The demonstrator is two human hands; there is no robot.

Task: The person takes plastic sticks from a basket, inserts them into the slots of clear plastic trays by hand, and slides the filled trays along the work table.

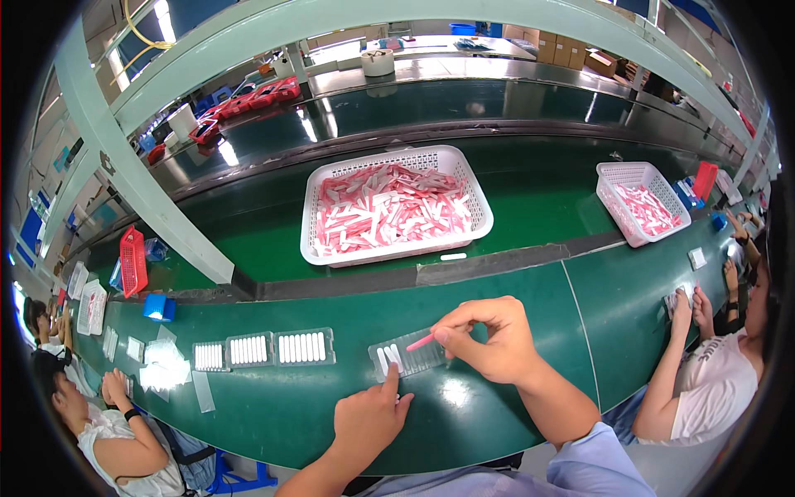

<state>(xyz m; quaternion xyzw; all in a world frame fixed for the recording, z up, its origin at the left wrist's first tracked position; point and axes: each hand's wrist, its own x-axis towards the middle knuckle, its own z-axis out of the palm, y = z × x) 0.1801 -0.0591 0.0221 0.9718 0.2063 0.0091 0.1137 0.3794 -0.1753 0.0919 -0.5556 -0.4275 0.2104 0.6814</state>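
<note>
Slim pink stick; clear ridged tray

Your surface is green, with a thin white line across it. The big basket is white with a pattern of little holes, and the sticks inside are pink and white. The smaller basket is white too, with more pink and white. The stick in your right grip is bright pink. The tray by it is see-through, with white sticks. To your left, three clear boxes show white sticks in stripes. You also see a red basket and a blue box. Your sleeve is pale blue.
</note>
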